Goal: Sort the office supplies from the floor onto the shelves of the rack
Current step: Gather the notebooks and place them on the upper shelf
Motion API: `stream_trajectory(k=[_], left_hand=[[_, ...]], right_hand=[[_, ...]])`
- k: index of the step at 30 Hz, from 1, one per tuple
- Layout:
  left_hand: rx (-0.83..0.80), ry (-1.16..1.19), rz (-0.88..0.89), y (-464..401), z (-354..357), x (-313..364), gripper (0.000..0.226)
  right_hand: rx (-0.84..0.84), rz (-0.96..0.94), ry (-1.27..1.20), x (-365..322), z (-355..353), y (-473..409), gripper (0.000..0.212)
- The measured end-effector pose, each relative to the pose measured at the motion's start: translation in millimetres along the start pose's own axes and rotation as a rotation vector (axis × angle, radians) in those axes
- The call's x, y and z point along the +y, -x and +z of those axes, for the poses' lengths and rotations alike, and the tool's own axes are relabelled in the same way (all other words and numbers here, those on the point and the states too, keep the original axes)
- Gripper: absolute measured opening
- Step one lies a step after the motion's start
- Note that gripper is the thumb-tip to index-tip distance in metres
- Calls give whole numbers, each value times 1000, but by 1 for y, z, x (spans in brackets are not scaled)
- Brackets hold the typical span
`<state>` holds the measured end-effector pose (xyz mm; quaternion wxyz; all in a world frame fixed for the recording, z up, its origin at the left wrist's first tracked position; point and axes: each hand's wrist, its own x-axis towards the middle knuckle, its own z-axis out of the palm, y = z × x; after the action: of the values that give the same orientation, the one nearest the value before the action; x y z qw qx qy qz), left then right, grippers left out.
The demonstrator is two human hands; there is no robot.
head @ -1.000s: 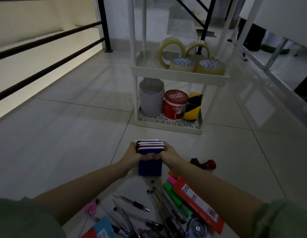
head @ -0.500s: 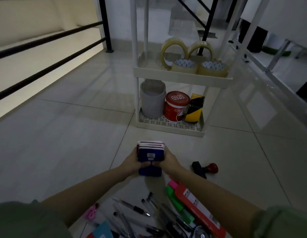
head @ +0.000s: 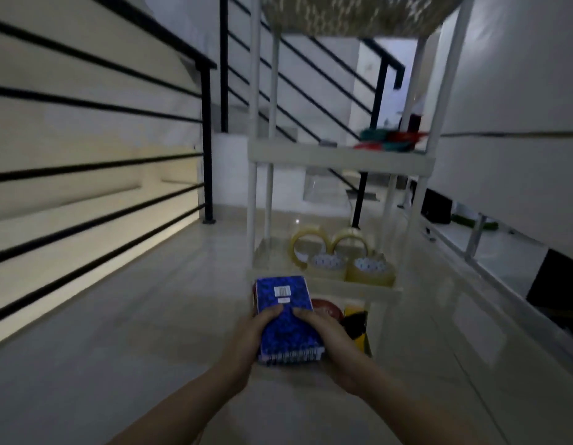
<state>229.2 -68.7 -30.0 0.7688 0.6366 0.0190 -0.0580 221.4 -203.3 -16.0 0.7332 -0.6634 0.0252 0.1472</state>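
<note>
At twelve o'clock beyond my notebooks (head: 286, 319), gripped lengthwise by left hand (head: 246, 340) and right hand (head: 326, 340), stands the rack (head: 339, 155).

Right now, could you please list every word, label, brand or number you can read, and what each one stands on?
None can be read.
White barcode sticker on the blue spiral-bound notebook stack, gripped by the left hand and right hand: too small and blurred.
Dotted cores of the two flat-lying clear tape rolls on the white plastic rack: pattern only, no legible text.
</note>
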Motion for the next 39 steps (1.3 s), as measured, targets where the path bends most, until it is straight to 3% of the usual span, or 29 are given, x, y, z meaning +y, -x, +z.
stream_trajectory(k=[4,9,13,19,24,30,33,36,39], left_hand=[[-30,59,111,7,22,92,25],[-132,10,214,21,44,175,31],[66,80,302,20,45,216,38],[231,-56,396,26,29,219,18],[394,-239,413,13,24,206,40],[408,-318,398,-8,12,195,39],[446,-382,412,-17,4,193,42],[469,-405,444,-23,-1,195,45],[476,-458,534,-30,-5,194,47]], right_hand=[[-88,-94,-81,-81,12,36,13],[4,-173,-205,-167,22,65,6],[96,-234,-234,-232,26,70,6],[147,-265,-145,-304,31,48,14],[230,-240,5,-326,52,10,9],[223,-218,132,-321,81,-20,31],[250,-230,175,-319,87,-33,27],[316,-278,230,-322,85,-50,9],[389,-348,295,-335,67,-63,11]])
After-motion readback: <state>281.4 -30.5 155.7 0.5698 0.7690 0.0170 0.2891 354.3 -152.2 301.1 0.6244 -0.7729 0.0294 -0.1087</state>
